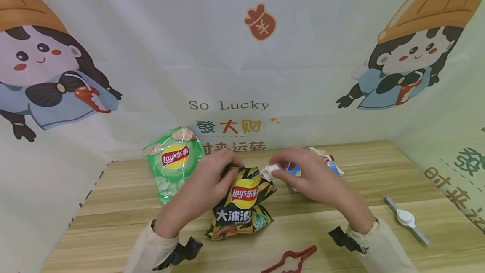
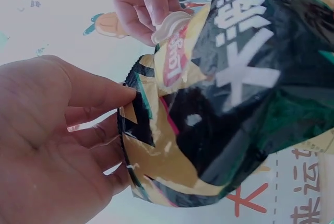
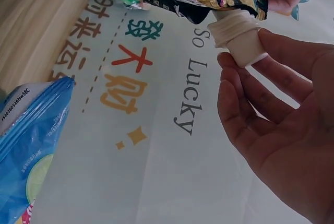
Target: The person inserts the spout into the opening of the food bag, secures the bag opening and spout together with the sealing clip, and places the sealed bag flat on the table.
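In the head view, a black and gold bag of Lay's chips (image 1: 242,212) is between the hands, its front facing up. My left hand (image 1: 212,178) pinches the bag's sealed edge, thumb on the front, as the left wrist view shows on the black bag (image 2: 219,78). My right hand (image 1: 308,176) holds a cream, ridged, cap-like piece (image 3: 242,41) between thumb and fingers. That piece sits at the bag's upper corner; whether it is fastened to the bag, I cannot tell.
A green Lay's bag (image 1: 174,161) leans against the back cloth at left. Behind my right hand is a blue bag (image 1: 333,165). A red clip-like tool (image 1: 289,260) lies at the front. To the right lies a grey strip with a white round middle (image 1: 405,218).
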`<action>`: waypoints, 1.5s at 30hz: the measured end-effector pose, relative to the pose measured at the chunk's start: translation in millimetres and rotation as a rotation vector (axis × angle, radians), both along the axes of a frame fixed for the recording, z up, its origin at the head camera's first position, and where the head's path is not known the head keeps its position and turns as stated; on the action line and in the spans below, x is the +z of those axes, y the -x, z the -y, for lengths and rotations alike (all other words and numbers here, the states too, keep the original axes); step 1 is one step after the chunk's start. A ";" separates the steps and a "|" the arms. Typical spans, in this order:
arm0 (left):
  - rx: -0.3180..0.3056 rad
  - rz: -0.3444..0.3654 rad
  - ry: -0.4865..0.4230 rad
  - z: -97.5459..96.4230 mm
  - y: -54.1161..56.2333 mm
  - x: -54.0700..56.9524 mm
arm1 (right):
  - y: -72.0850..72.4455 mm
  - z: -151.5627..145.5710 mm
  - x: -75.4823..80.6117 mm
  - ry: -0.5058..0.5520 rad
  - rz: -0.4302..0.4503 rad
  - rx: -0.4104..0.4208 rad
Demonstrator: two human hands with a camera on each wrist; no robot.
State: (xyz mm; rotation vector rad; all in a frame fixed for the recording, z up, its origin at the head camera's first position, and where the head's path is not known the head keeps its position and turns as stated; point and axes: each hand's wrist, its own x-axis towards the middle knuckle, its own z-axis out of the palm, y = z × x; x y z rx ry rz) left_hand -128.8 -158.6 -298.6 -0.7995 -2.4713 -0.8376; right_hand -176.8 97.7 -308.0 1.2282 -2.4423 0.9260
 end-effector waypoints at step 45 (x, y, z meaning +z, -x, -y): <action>0.010 -0.193 0.269 -27.8 5.1 -28.8 | -0.6 7.9 -6.7 -0.069 0.174 0.113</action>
